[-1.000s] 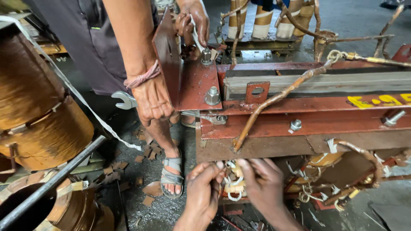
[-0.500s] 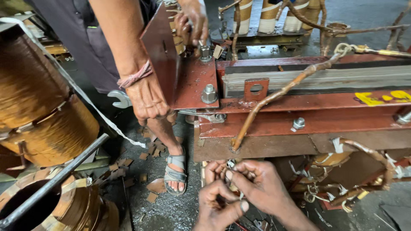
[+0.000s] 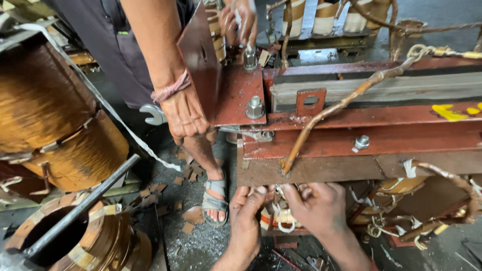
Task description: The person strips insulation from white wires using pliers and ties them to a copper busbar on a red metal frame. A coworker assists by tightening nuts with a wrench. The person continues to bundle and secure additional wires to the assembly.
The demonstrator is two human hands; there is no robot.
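While the head camera looks down, the left hand point(image 3: 246, 221) and the right hand point(image 3: 319, 206) meet under the near edge of the red steel frame point(image 3: 351, 143). Their fingers pinch a loop of white tape point(image 3: 285, 223), which hangs just below the frame, between the two hands. On the far left, a co-worker's hand point(image 3: 186, 118) grips an upright red plate point(image 3: 201, 60). A copper coil point(image 3: 50, 120) stands at the left.

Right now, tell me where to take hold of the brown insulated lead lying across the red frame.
Probably grip the brown insulated lead at its straight middle stretch above the red frame, coming from above. That length lies exposed and free of bolts, while its lower end meets the frame edge just above the left hand and right hand, and its upper end loops into other wires.
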